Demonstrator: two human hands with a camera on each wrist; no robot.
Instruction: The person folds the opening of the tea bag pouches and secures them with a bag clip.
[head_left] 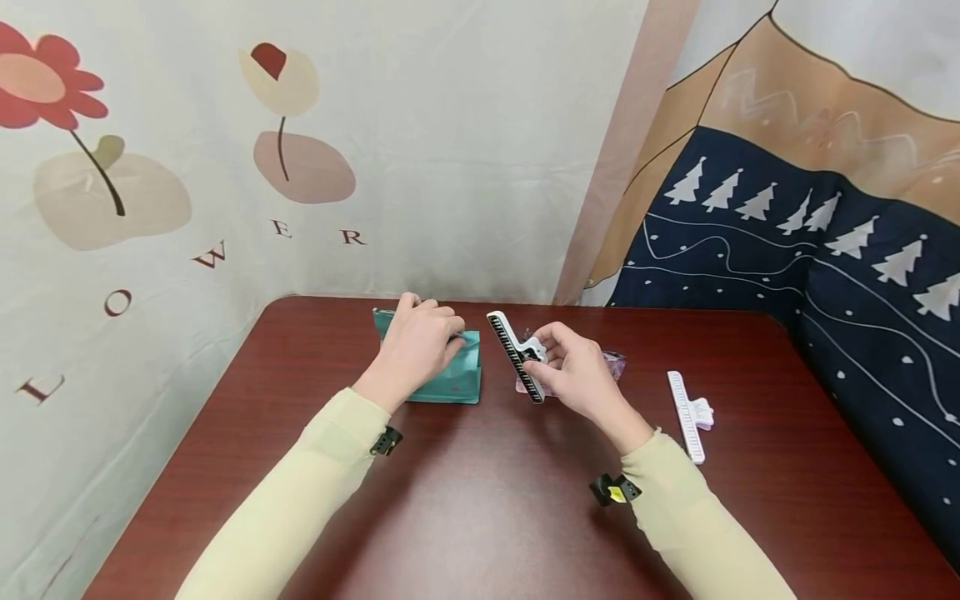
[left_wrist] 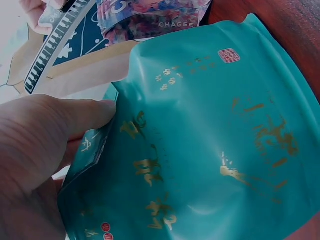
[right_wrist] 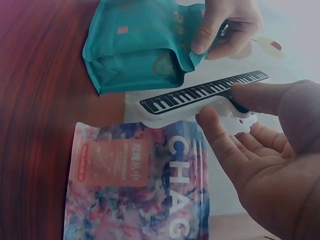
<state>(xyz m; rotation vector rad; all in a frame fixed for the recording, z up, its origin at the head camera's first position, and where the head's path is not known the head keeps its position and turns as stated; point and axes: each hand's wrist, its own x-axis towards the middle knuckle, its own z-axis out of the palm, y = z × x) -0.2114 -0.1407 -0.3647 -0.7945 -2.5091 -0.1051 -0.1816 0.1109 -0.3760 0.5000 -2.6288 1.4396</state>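
- Two pale yellow sleeves [head_left: 300, 492] are stretching in from the near edge, over the dark red table [head_left: 480, 517], each with a small black strap at the wrist.
- Over on the left side, the left hand [head_left: 415, 346] is pinching the top edge of the teal bag [head_left: 453, 379], thumb on one face and fingers curled behind it.
- That teal bag is standing upright toward the far side of the table; the left wrist view is showing gold lettering and a small red stamp on its glossy face [left_wrist: 210, 150].
- Meanwhile the right hand [head_left: 577, 375] is gripping the piano clip [head_left: 516, 357], a long white bag clip printed with black and white keys, by its handle end.
- Thumb and fingertips [right_wrist: 215, 127] are pressing on the clip's white handles, with the palm lying open behind them in the right wrist view.
- The clip is hanging in the air just right of the teal bag, not touching it; whether its long bars are parted, I cannot tell.
- Under the right hand, a pink flowery pouch [right_wrist: 140, 190] is lying flat on the table, big white letters across it.
- Off to the right, well apart from both hands, a second white clip [head_left: 688, 415] is lying on the wood.
- Behind the table, a flower-print cloth [head_left: 150, 167] and a dark blue cloth with white trees [head_left: 825, 250] are hanging.
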